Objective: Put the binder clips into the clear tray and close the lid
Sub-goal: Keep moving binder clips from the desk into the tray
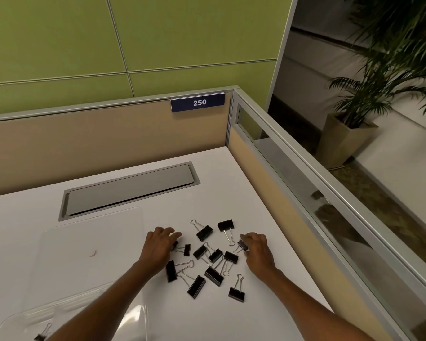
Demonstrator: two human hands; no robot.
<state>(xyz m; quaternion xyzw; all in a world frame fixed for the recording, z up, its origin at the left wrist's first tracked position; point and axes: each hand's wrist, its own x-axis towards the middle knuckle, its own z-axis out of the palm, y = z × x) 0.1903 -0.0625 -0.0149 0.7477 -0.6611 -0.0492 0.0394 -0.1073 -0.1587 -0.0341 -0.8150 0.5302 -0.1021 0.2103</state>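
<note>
Several black binder clips (208, 259) with silver wire handles lie scattered on the white desk (231, 183). My left hand (159, 247) rests palm down at the pile's left edge, fingers curled over a clip (175, 244) that is mostly hidden. My right hand (258, 249) is at the pile's right edge, thumb and fingers pinching a small black clip (242, 245). The clear tray (67, 311) sits at the lower left with one clip (43, 333) inside. Its clear lid (91, 244) lies open, flat on the desk behind it.
A grey cable hatch (129, 190) is set into the desk behind the lid. Beige partition walls (84, 143) close the desk at the back and right, with a glass strip and a "250" sign (198, 102). A potted palm (349, 141) stands beyond.
</note>
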